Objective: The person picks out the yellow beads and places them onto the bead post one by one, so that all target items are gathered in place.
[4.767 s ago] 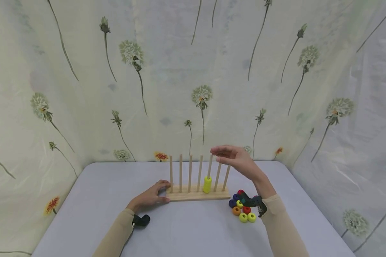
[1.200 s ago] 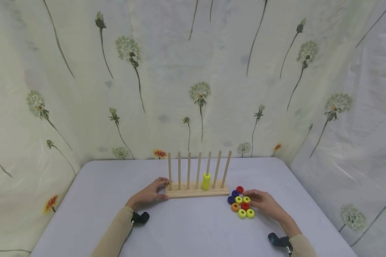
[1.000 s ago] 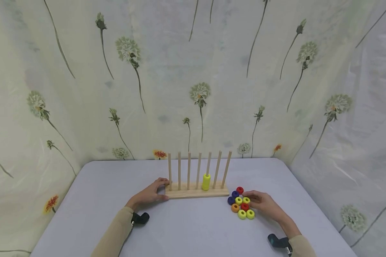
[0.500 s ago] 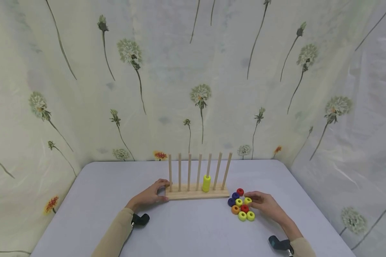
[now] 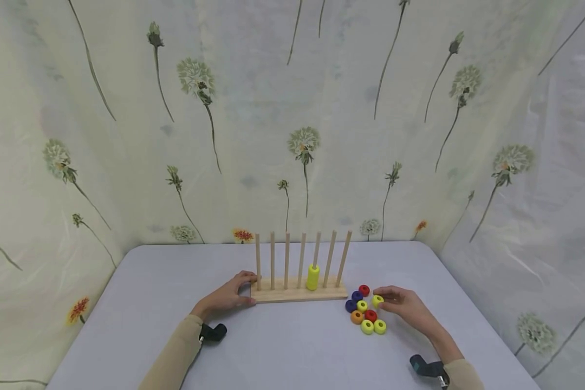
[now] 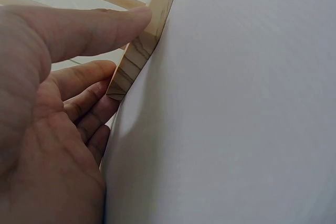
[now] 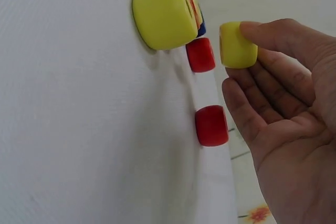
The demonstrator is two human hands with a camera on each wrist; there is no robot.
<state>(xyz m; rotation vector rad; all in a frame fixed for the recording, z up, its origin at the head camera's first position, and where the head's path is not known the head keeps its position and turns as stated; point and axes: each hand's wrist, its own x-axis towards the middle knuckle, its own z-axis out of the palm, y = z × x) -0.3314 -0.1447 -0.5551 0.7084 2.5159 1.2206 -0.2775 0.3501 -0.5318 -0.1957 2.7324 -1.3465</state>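
Observation:
My left hand (image 5: pixel 230 292) grips the left end of a wooden peg stand (image 5: pixel 292 295), thumb on the front edge and fingers behind, as the left wrist view shows. Several upright pegs rise from the base. Stacked yellow beads (image 5: pixel 313 278) sit low on one peg right of centre. My right hand (image 5: pixel 405 307) pinches a yellow bead (image 7: pixel 239 45) between thumb and fingers, raised off the table beside the loose beads. In the right wrist view, red beads (image 7: pixel 211 125) and a large-looking yellow bead (image 7: pixel 164 15) lie on the table near that hand.
Loose beads lie right of the stand: a red bead (image 5: pixel 364 290), blue beads (image 5: pixel 351 306), an orange bead (image 5: pixel 356 317) and yellow beads (image 5: pixel 367 326). The white table (image 5: pixel 292 352) ends at a flower-printed curtain (image 5: pixel 253 119) behind and at both sides.
My right hand moved from above the pegs down to the loose beads. It has since taken a yellow bead and raised it slightly. The left hand keeps its place on the stand.

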